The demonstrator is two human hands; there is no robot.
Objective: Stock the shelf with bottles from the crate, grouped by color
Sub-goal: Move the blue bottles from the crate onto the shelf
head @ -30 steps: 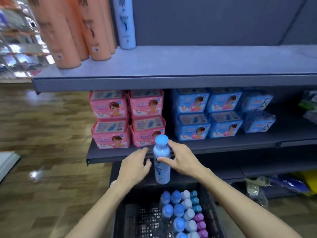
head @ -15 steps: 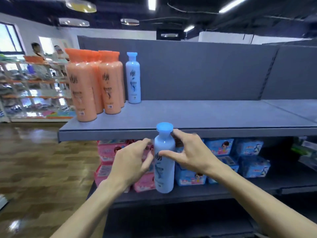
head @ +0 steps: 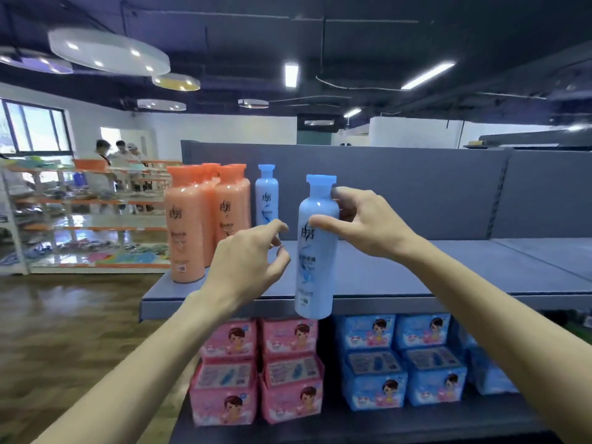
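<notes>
Rear blue bottle base hidden, distant shoppers blurred

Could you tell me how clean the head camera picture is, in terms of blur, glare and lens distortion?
Head view: the wide lens bows the shelf edge and ceiling lines; the ceiling lights blow out to white; the floor behind glares with reflections. The blue bottle in the right hand and the left hand are fairly sharp, the orange bottles slightly soft, and the label print is unreadable.
</notes>
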